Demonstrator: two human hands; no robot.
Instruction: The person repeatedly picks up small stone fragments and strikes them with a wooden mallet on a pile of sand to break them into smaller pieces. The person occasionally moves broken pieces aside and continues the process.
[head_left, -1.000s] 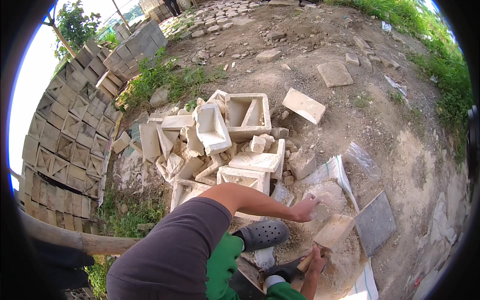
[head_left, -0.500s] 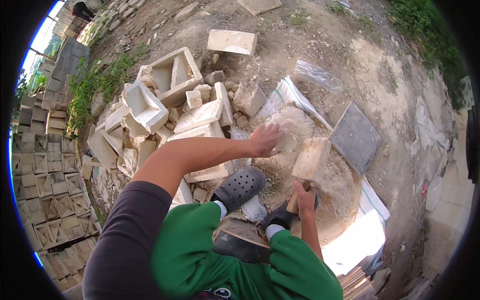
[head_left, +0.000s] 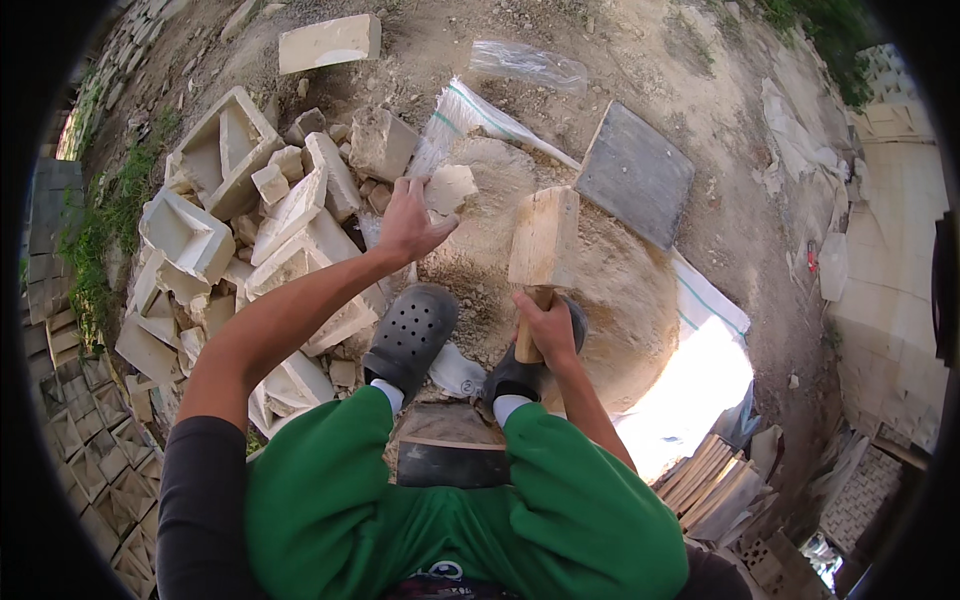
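left arm: dark grey sleeve (head_left: 200,500), forearm bare | legs: green trousers (head_left: 590,510) | feet: white socks, dark perforated clogs (head_left: 410,335)
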